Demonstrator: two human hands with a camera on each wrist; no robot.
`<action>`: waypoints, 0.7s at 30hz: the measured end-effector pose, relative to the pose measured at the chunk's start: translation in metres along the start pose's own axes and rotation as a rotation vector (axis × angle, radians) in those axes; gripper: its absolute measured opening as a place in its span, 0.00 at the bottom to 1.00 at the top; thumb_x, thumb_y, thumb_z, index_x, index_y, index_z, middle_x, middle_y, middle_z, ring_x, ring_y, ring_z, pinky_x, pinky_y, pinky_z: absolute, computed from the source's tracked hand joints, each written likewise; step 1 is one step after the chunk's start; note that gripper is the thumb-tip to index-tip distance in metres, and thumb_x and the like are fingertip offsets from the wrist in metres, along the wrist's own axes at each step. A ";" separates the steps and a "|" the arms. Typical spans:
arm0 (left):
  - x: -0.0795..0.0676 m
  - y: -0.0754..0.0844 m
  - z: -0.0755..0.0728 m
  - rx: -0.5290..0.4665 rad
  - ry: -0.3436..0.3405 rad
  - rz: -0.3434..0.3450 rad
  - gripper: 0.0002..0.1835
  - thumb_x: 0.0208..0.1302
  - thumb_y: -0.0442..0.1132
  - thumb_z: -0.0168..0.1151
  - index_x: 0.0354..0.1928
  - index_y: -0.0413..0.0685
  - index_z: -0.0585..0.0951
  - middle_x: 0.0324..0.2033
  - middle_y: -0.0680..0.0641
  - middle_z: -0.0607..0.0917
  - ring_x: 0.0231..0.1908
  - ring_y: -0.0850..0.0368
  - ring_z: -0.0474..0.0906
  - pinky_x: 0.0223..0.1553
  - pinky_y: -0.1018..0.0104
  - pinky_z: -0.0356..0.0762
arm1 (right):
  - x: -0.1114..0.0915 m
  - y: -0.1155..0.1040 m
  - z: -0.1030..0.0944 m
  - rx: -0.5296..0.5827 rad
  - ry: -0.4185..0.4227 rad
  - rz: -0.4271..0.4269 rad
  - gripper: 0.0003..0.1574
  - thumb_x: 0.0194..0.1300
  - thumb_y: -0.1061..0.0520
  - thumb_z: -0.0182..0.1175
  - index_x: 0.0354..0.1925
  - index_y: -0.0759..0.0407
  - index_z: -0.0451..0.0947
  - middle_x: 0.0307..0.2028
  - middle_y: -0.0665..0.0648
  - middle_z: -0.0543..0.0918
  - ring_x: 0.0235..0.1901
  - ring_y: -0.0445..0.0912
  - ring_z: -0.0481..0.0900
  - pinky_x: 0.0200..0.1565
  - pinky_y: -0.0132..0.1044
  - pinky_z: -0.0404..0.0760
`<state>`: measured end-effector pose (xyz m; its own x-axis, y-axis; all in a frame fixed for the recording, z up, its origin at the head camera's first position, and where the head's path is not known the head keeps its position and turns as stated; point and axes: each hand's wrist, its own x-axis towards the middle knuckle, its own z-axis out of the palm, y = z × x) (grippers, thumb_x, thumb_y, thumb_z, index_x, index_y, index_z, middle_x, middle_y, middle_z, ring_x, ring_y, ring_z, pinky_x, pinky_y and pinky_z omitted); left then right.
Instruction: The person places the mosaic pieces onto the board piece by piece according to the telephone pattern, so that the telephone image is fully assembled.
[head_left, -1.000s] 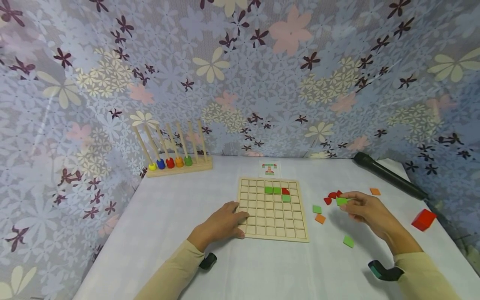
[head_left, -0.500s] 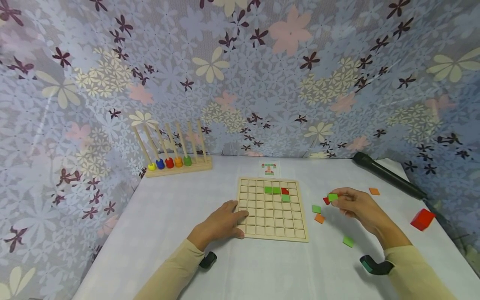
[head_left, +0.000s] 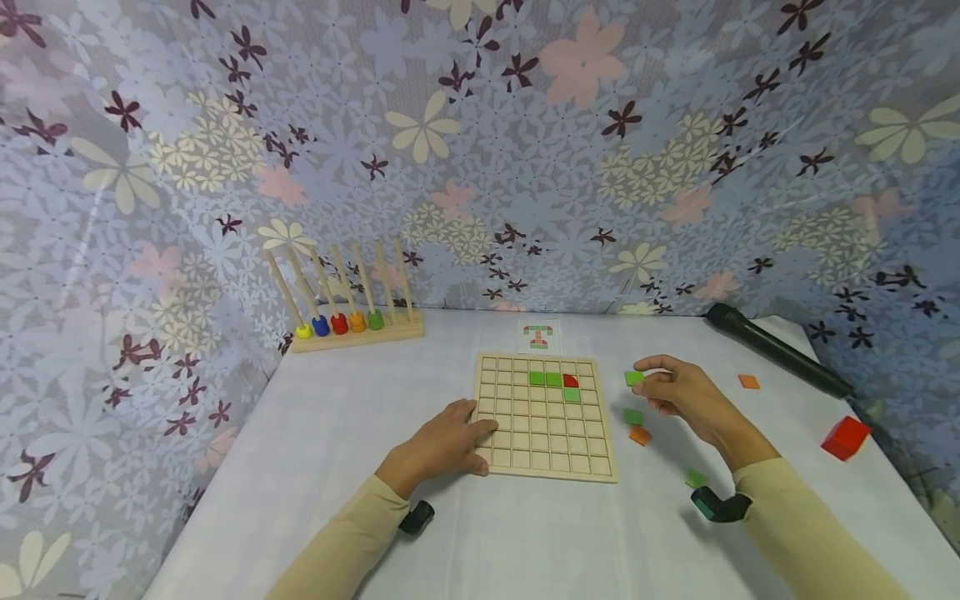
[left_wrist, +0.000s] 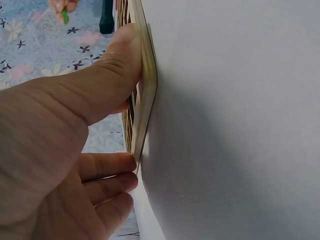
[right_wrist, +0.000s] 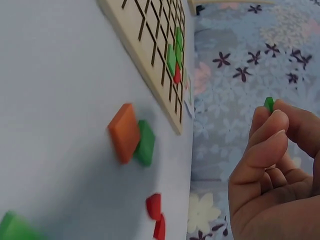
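My right hand (head_left: pixel 686 404) pinches a green square tile (head_left: pixel 633 378) between thumb and fingertips, raised above the table to the right of the board. The right wrist view shows the same green tile edge-on at the fingertips. My left hand (head_left: pixel 442 442) rests against the left edge of the wooden grid board (head_left: pixel 545 477), thumb and fingers touching its rim. In the board's upper right part lie two green squares (head_left: pixel 544 379) side by side, then a red rounded-corner tile (head_left: pixel 570 381). Directly below the red one sits another green tile (head_left: pixel 572 394).
Right of the board lie a green tile (head_left: pixel 633 417), an orange tile (head_left: pixel 639 436) and another green tile (head_left: pixel 696 478). Red pieces (right_wrist: pixel 154 206) show in the right wrist view. Farther out are an orange tile (head_left: pixel 748 382), red block (head_left: pixel 847 438), pattern card (head_left: pixel 538 337) and peg stand (head_left: pixel 360 335).
My right hand has moved left with the green tile, away from the red pieces and closer to the board. The left hand and the tiles in the board stay put.
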<state>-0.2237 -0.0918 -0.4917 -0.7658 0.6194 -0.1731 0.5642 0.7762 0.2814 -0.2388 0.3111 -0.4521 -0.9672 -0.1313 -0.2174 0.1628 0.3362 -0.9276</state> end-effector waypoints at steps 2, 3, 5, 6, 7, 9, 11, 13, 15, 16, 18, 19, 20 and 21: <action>0.000 0.000 0.000 0.000 -0.004 -0.005 0.40 0.59 0.58 0.70 0.72 0.57 0.72 0.75 0.36 0.62 0.76 0.39 0.56 0.73 0.47 0.62 | 0.007 -0.004 0.005 -0.015 -0.002 -0.003 0.37 0.69 0.50 0.68 0.67 0.65 0.66 0.37 0.54 0.81 0.30 0.47 0.78 0.32 0.39 0.80; 0.001 0.000 0.000 0.003 -0.004 -0.006 0.40 0.59 0.58 0.70 0.72 0.57 0.72 0.75 0.36 0.62 0.76 0.39 0.56 0.73 0.47 0.62 | 0.010 -0.007 0.007 -0.021 -0.002 -0.001 0.38 0.69 0.50 0.68 0.68 0.65 0.66 0.37 0.54 0.81 0.30 0.47 0.77 0.32 0.40 0.79; 0.001 -0.001 0.001 0.009 -0.006 -0.007 0.40 0.59 0.58 0.70 0.73 0.57 0.72 0.75 0.36 0.62 0.76 0.39 0.56 0.73 0.48 0.62 | 0.016 -0.011 0.011 -0.033 -0.003 -0.002 0.38 0.70 0.51 0.67 0.68 0.65 0.66 0.37 0.54 0.82 0.31 0.48 0.78 0.31 0.40 0.79; 0.001 -0.001 0.001 0.010 -0.006 -0.006 0.40 0.59 0.58 0.70 0.73 0.57 0.72 0.75 0.36 0.62 0.76 0.39 0.56 0.73 0.48 0.61 | 0.019 -0.013 0.013 -0.038 -0.004 -0.004 0.38 0.70 0.51 0.67 0.69 0.66 0.65 0.38 0.54 0.82 0.31 0.48 0.77 0.31 0.40 0.78; 0.001 -0.001 0.002 0.013 -0.004 -0.004 0.40 0.59 0.58 0.70 0.73 0.57 0.72 0.75 0.36 0.62 0.76 0.39 0.57 0.73 0.48 0.61 | 0.022 -0.016 0.015 -0.044 -0.004 -0.006 0.37 0.70 0.52 0.66 0.69 0.66 0.65 0.38 0.55 0.82 0.31 0.49 0.78 0.31 0.40 0.78; 0.001 -0.001 0.002 0.014 0.001 -0.001 0.40 0.59 0.58 0.70 0.72 0.57 0.73 0.75 0.36 0.63 0.76 0.39 0.57 0.73 0.48 0.61 | 0.028 -0.020 0.018 -0.050 0.002 -0.003 0.37 0.71 0.52 0.65 0.70 0.66 0.65 0.38 0.54 0.82 0.31 0.48 0.78 0.31 0.39 0.79; 0.001 -0.001 0.002 0.012 0.008 0.004 0.39 0.58 0.58 0.70 0.72 0.57 0.73 0.74 0.35 0.63 0.75 0.38 0.58 0.73 0.47 0.62 | 0.034 -0.025 0.021 -0.050 0.006 0.002 0.36 0.71 0.52 0.65 0.70 0.65 0.65 0.37 0.53 0.83 0.31 0.46 0.78 0.31 0.38 0.79; 0.001 0.000 0.001 0.011 0.011 0.007 0.39 0.58 0.58 0.71 0.71 0.56 0.74 0.74 0.35 0.64 0.75 0.38 0.58 0.73 0.47 0.62 | 0.040 -0.030 0.023 -0.042 0.009 0.006 0.36 0.71 0.52 0.65 0.70 0.63 0.65 0.36 0.52 0.83 0.30 0.45 0.78 0.32 0.37 0.79; 0.001 0.000 0.000 0.011 0.014 0.006 0.39 0.58 0.57 0.71 0.71 0.56 0.74 0.74 0.35 0.64 0.75 0.38 0.58 0.72 0.47 0.63 | 0.046 -0.034 0.025 -0.031 0.008 0.006 0.36 0.71 0.53 0.65 0.70 0.62 0.65 0.36 0.51 0.84 0.30 0.44 0.78 0.32 0.35 0.79; 0.001 0.000 0.000 0.013 0.016 0.008 0.39 0.58 0.57 0.71 0.71 0.56 0.74 0.74 0.35 0.64 0.75 0.38 0.59 0.72 0.47 0.63 | 0.049 -0.035 0.027 -0.022 0.007 0.005 0.35 0.71 0.53 0.65 0.70 0.61 0.65 0.36 0.51 0.84 0.29 0.43 0.78 0.32 0.35 0.79; 0.001 0.001 -0.001 0.017 0.018 0.010 0.39 0.58 0.58 0.71 0.71 0.56 0.74 0.73 0.35 0.64 0.75 0.38 0.59 0.72 0.47 0.63 | 0.055 -0.038 0.032 -0.010 0.006 -0.003 0.34 0.71 0.54 0.65 0.69 0.61 0.65 0.37 0.51 0.84 0.29 0.43 0.78 0.31 0.35 0.79; 0.001 0.001 -0.001 0.019 0.021 0.011 0.39 0.58 0.58 0.71 0.71 0.56 0.74 0.73 0.35 0.65 0.74 0.38 0.59 0.72 0.47 0.63 | 0.058 -0.039 0.034 -0.005 0.004 -0.007 0.33 0.71 0.54 0.65 0.68 0.61 0.66 0.37 0.52 0.84 0.29 0.43 0.78 0.32 0.35 0.79; 0.000 0.001 -0.001 0.021 0.020 0.011 0.39 0.58 0.58 0.71 0.71 0.56 0.74 0.73 0.35 0.65 0.74 0.38 0.59 0.73 0.48 0.63 | 0.061 -0.039 0.037 -0.001 0.002 -0.010 0.33 0.71 0.55 0.64 0.68 0.62 0.66 0.37 0.52 0.84 0.28 0.43 0.78 0.32 0.35 0.78; 0.000 0.001 -0.001 0.021 0.021 0.012 0.39 0.58 0.58 0.71 0.71 0.55 0.74 0.73 0.34 0.65 0.74 0.38 0.59 0.73 0.48 0.63 | 0.064 -0.040 0.041 -0.003 -0.002 -0.015 0.32 0.71 0.55 0.64 0.68 0.62 0.66 0.37 0.53 0.85 0.28 0.43 0.78 0.32 0.36 0.79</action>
<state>-0.2236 -0.0910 -0.4906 -0.7652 0.6260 -0.1503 0.5793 0.7713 0.2635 -0.2996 0.2513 -0.4415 -0.9691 -0.1382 -0.2042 0.1478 0.3369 -0.9299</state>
